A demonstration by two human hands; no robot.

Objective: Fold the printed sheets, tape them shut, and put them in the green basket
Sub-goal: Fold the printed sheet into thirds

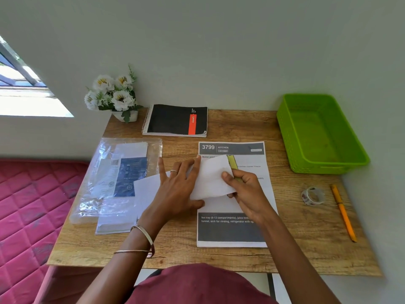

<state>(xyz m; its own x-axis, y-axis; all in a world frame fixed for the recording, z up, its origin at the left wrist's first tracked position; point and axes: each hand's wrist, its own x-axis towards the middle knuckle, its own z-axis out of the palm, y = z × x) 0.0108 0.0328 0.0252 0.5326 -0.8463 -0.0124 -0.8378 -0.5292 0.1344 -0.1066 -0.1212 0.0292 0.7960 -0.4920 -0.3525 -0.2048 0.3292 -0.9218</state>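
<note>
A folded white sheet point(210, 178) lies across the middle of the wooden table, partly over a flat printed sheet point(232, 229) headed "3799 KITCHEN". My left hand point(177, 187) presses flat on the folded sheet with its fingers spread. My right hand point(243, 187) grips a yellow-green pen-like tool point(232, 162), and its thumb rests on the folded sheet's right part. The green basket point(291, 137) stands empty at the back right. A roll of patterned tape point(313, 195) lies to the right of the sheets.
An orange pen point(343, 212) lies by the table's right edge. A black spiral notebook point(176, 120) and a pot of white flowers point(114, 95) stand at the back. A clear plastic packet with papers point(114, 178) lies at the left. A red mattress point(28, 207) adjoins the table.
</note>
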